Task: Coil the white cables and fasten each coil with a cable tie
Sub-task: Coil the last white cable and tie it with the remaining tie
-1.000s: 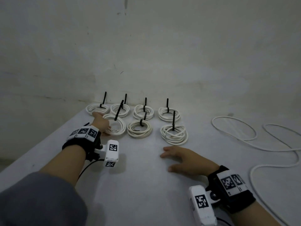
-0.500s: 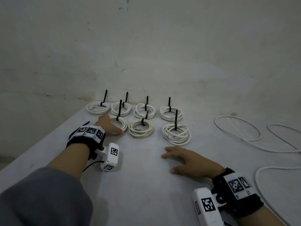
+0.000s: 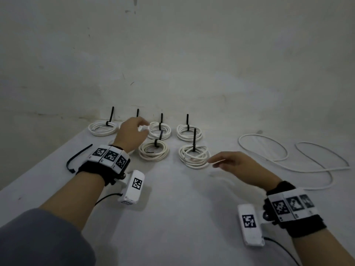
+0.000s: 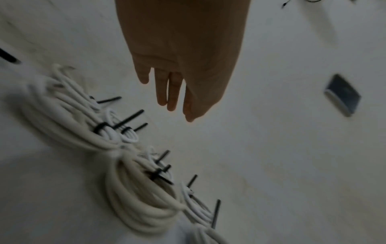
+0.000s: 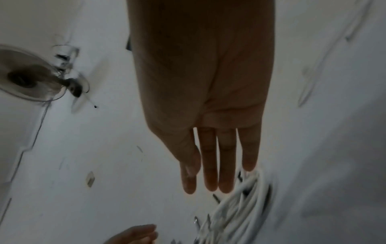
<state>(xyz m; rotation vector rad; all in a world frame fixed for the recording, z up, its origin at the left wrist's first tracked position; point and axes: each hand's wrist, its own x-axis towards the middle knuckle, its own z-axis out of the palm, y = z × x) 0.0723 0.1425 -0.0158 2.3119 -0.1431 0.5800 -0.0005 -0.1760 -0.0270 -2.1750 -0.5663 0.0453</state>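
Several white cable coils, each bound with a black cable tie, lie in two rows at the back of the white table point(image 3: 172, 208). My left hand point(image 3: 143, 127) hovers over the left coils, fingers straight and empty in the left wrist view point(image 4: 177, 99); it hides part of two coils. The back-left coil point(image 3: 102, 128) and the front middle coil point(image 3: 153, 151) show fully. My right hand point(image 3: 215, 163) is open with straight fingers beside the front right coil point(image 3: 194, 156), also blurred below the fingertips point(image 5: 240, 206). Whether it touches the coil I cannot tell.
A loose uncoiled white cable point(image 3: 288, 156) sprawls over the right side of the table. A loose black cable tie point(image 3: 76, 158) lies left of my left wrist. The wall point(image 3: 172, 64) rises right behind the coils. The table's left edge runs diagonally.
My left hand has lifted off the front left coil and moved back and right above the rows. My right hand rose from the table and reached toward the front right coil.
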